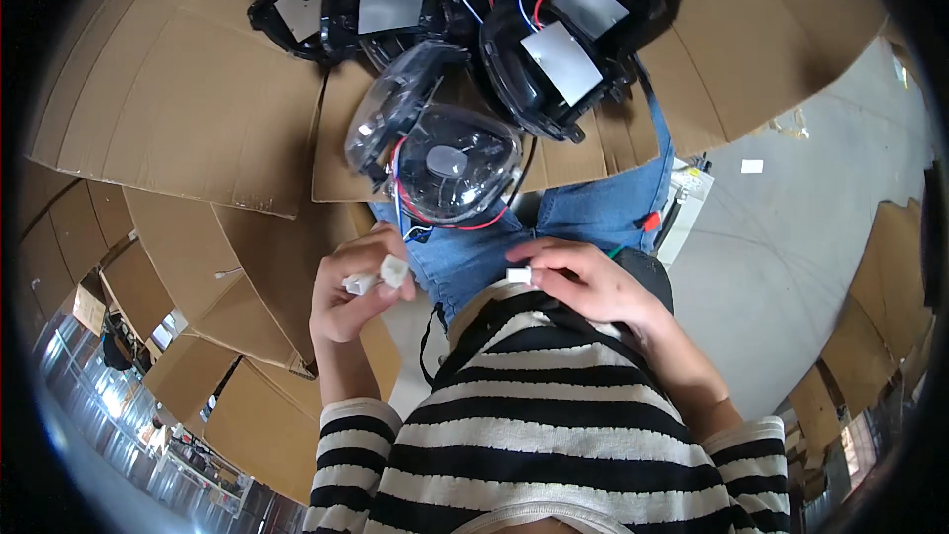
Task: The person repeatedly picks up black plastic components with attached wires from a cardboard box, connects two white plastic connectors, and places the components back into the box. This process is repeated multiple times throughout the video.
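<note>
Cardboard (158, 69) ahead; left hand (348, 282) curled, gripping white pieces (393, 271); right hand (585, 279) (angled inward) pinching white block (517, 276).

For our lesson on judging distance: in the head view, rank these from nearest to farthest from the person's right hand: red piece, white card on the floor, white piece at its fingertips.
1. White piece: at the right hand's fingertips, on its left.
2. Red piece: ahead and slightly right, against the jeans.
3. White card: far right, on the floor.
</note>
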Available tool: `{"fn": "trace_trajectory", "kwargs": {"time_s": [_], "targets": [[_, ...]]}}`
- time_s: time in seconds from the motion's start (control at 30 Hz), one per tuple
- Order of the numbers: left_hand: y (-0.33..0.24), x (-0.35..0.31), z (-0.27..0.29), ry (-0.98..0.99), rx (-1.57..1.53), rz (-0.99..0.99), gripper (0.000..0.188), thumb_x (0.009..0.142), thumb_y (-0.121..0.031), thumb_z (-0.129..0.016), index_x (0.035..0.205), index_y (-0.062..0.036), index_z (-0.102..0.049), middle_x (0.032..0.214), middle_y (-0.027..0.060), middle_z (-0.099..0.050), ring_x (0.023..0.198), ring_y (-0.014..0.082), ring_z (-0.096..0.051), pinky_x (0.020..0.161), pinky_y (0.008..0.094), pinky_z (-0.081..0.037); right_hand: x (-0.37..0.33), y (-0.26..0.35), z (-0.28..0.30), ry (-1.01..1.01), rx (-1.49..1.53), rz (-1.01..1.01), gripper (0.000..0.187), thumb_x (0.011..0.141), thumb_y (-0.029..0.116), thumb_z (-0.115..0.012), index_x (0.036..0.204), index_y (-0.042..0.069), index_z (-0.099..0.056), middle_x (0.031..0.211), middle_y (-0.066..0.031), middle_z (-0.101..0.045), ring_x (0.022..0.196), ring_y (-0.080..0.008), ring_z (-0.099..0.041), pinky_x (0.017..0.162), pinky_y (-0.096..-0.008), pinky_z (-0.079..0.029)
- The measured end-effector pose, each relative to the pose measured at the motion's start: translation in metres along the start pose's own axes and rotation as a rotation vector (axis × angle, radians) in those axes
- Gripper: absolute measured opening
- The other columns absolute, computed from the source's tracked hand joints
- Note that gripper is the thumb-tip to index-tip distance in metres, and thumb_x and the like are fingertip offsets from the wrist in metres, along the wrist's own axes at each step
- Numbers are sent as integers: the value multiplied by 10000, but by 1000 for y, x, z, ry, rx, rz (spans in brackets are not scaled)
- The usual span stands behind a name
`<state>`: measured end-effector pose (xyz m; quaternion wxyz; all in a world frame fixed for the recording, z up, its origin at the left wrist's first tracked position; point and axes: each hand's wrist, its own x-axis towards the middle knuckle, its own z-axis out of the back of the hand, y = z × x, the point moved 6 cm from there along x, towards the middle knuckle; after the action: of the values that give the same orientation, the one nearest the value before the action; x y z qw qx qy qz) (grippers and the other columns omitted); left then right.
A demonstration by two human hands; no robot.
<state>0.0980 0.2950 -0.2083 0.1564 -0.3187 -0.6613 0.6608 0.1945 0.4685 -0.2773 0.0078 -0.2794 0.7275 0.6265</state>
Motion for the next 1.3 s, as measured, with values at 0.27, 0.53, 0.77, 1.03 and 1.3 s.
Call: {"fn": "trace_trajectory", "kwargs": {"time_s": [0.27,0.53,0.77,1.03,1.3], "targets": [[21,-12,-21,314,402,142,86,671,-53,-575,626,-39,-503,592,45,-475,569,209,-429,621,312,-303,23,-52,-10,-33,663,-356,202,874,179,-445,878,19,-569,651,36,-479,561,-45,-377,505,-172,-300],[32,-9,-61,382,1218,23,152,528,-172,-631,600,-49,-579,754,81,-503,661,215,-488,674,313,-360,27,-63,-2,-221,584,-444,178,850,186,-477,865,43,-582,686,40,-496,552,-40,-383,501,-175,-305],[44,24,-75,174,1175,-48,467,658,-279,-652,1012,-11,-508,959,111,-492,801,263,-521,699,337,-446,40,-71,-5,-281,742,-362,176,839,188,-485,864,46,-587,676,44,-510,552,-29,-384,488,-171,-299],[50,1,-82,237,1181,-18,579,667,-347,-633,1045,59,-467,1108,190,-457,969,307,-490,819,367,-413,46,-70,-10,-230,809,-381,203,857,203,-473,885,36,-585,649,33,-495,537,-43,-375,483,-177,-291],[51,1,-77,213,1004,-4,431,690,-239,-614,1026,3,-495,1084,141,-473,954,301,-493,829,365,-400,52,-68,-9,-287,916,-300,188,851,174,-474,879,23,-583,645,37,-486,538,-42,-366,480,-186,-291]]}}
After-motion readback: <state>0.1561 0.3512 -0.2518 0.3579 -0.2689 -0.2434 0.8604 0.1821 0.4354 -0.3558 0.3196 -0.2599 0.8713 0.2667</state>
